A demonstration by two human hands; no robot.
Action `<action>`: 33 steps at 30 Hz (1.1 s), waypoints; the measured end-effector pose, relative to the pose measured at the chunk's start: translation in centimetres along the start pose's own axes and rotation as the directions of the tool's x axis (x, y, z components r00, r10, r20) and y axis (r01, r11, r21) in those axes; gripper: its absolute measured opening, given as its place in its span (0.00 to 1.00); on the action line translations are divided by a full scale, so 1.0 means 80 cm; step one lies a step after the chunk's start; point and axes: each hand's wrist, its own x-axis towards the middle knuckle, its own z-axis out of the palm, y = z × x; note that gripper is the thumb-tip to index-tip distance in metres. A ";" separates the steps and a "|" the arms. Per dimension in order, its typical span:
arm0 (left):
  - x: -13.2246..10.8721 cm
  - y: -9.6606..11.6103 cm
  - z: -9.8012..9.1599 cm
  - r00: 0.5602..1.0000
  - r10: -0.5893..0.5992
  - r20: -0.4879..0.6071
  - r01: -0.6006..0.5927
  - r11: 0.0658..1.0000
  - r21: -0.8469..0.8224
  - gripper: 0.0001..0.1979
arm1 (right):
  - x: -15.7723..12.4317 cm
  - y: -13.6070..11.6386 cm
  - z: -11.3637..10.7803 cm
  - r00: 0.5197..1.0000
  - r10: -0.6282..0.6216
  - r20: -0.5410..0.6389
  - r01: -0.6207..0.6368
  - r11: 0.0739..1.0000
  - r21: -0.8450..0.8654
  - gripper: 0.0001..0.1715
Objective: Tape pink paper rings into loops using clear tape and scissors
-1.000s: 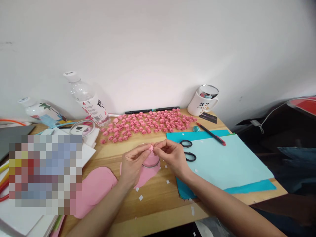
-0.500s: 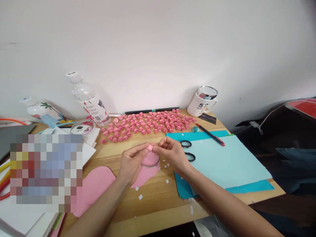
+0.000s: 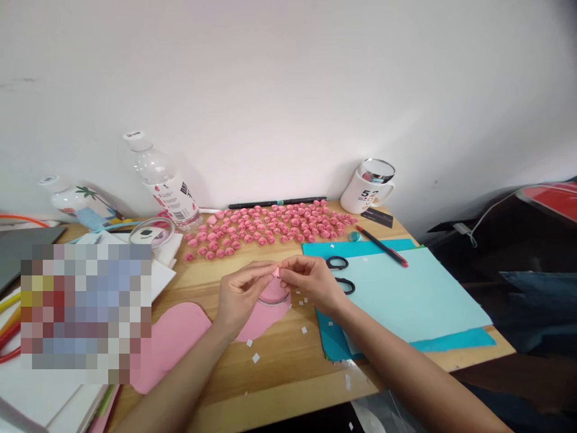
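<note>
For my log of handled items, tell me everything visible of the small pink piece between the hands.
The small pink piece is light pink and looks like paper. It is pinched at the fingertips of the left hand and right hand, over the wooden table. Fingers cover much of it, so its full shape cannot be told.

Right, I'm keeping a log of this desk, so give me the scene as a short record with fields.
Left hand: pinching a small pink piece
Right hand: fingertips at the same piece
Beneath the hands: pink sheet
Toward the wall: many pink rolls, black pen behind them
Right side: pale blue sheet over darker blue one
Back right: white mug
Back left: clear bottle
</note>
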 end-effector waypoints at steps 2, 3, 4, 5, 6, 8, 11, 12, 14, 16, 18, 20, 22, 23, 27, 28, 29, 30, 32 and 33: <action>0.001 0.003 -0.001 0.999 0.032 0.035 -0.033 0.998 0.043 0.08 | 0.000 -0.001 -0.002 0.999 0.039 0.003 -0.039 0.999 0.022 0.16; 0.002 0.003 -0.001 0.998 0.033 0.046 -0.036 0.998 0.055 0.07 | 0.001 -0.001 -0.002 0.999 0.052 0.003 -0.052 0.998 0.031 0.16; 0.002 0.003 -0.002 0.998 0.028 0.055 -0.031 0.998 0.059 0.07 | 0.001 -0.001 -0.003 0.998 0.060 0.004 -0.060 0.997 0.039 0.15; 0.003 0.002 -0.003 0.998 0.016 0.059 -0.019 0.998 0.058 0.07 | 0.002 0.000 -0.004 0.998 0.066 0.006 -0.066 0.997 0.048 0.15; 0.003 0.001 -0.003 0.998 -0.002 0.060 -0.001 0.999 0.053 0.07 | 0.003 0.000 -0.005 0.998 0.068 0.013 -0.069 0.996 0.057 0.16; 0.004 -0.003 -0.005 0.997 -0.047 0.059 0.045 0.998 0.035 0.07 | 0.004 0.002 -0.006 0.997 0.066 0.032 -0.068 0.995 0.068 0.17; 0.004 -0.007 -0.007 0.992 -0.110 0.061 0.109 0.994 0.008 0.07 | 0.005 0.004 -0.008 0.998 0.047 0.042 -0.049 0.997 0.052 0.17; 0.004 -0.008 -0.007 0.990 -0.122 0.065 0.122 0.993 0.003 0.07 | 0.004 0.004 -0.008 0.998 0.037 0.041 -0.039 0.998 0.042 0.16; 0.003 -0.008 -0.006 0.988 -0.135 0.070 0.135 0.991 0.001 0.07 | 0.004 0.004 -0.008 0.999 0.020 0.035 -0.021 0.999 0.030 0.16; 0.003 -0.007 -0.005 0.988 -0.135 0.069 0.135 0.991 0.007 0.07 | 0.003 0.003 -0.007 1.000 0.008 0.026 -0.009 1.000 0.026 0.15; 0.003 -0.006 -0.005 0.989 -0.134 0.059 0.133 0.991 0.012 0.07 | 0.002 0.002 -0.006 1.000 0.006 0.019 -0.007 1.000 0.023 0.14; 0.003 -0.005 -0.004 0.989 -0.140 0.054 0.140 0.990 0.009 0.06 | 0.001 0.001 -0.005 1.000 0.007 0.017 -0.007 1.000 0.021 0.14; 0.004 -0.004 -0.004 0.987 -0.149 0.056 0.149 0.989 -0.001 0.07 | 0.001 -0.001 -0.004 1.000 0.007 0.015 -0.007 1.000 0.020 0.14; 0.004 -0.004 -0.004 0.986 -0.153 0.060 0.154 0.988 -0.007 0.07 | 0.001 -0.001 -0.004 1.000 0.005 0.015 -0.005 1.000 0.020 0.13; 0.003 -0.005 -0.005 0.985 -0.153 0.077 0.156 0.987 -0.031 0.07 | 0.001 0.001 -0.004 1.000 -0.001 0.027 0.000 1.000 0.025 0.13; 0.003 -0.006 -0.005 0.985 -0.151 0.081 0.154 0.988 -0.034 0.07 | 0.001 0.002 -0.004 1.000 -0.001 0.026 0.001 1.000 0.027 0.13; 0.002 -0.006 -0.004 0.985 -0.147 0.086 0.151 0.988 -0.037 0.07 | 0.001 0.003 -0.003 1.000 -0.002 0.024 0.002 1.000 0.027 0.14; 0.002 -0.007 -0.004 0.986 -0.144 0.088 0.148 0.988 -0.038 0.07 | 0.001 0.003 -0.003 1.000 -0.003 0.020 0.003 1.000 0.024 0.14; 0.001 -0.008 -0.004 0.986 -0.142 0.084 0.146 0.989 -0.039 0.07 | 0.001 0.004 -0.002 1.000 -0.010 0.012 0.010 1.000 0.017 0.13; 0.001 -0.008 -0.004 0.987 -0.144 0.078 0.147 0.988 -0.039 0.07 | 0.001 0.004 -0.002 1.000 -0.013 0.008 0.013 1.000 0.013 0.13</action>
